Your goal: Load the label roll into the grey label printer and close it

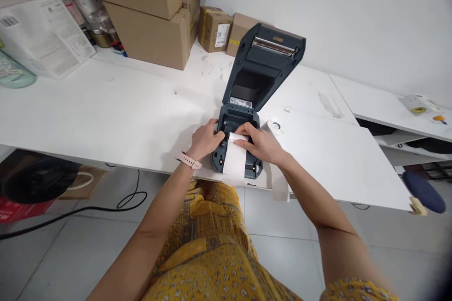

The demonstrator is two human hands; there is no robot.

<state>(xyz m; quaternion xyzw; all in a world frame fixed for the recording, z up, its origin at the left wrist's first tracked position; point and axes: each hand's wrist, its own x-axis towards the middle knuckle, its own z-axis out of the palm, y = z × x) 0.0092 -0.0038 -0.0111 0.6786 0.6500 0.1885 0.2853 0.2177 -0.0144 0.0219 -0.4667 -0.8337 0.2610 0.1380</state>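
Observation:
A dark label printer point(237, 117) stands at the table's front edge with its lid point(264, 66) raised and tilted back. My right hand point(260, 143) pinches a small roll of white label paper point(233, 137) inside the printer's bay. From that roll a paper strip point(234, 162) runs over the printer's front towards me. My left hand point(206, 140), with a pink band on the wrist, grips the left side of the printer, its fingertips partly hidden by the casing. Just right of the printer, close to my right hand, lies another white roll point(274, 126).
Cardboard boxes point(148, 33) are stacked at the back left, with smaller ones point(214, 28) behind the printer. A white package point(45, 35) and a green bottle point(14, 70) stand far left. Black cable point(88, 209) trails across the floor. A blue stool seat point(423, 192) is at right.

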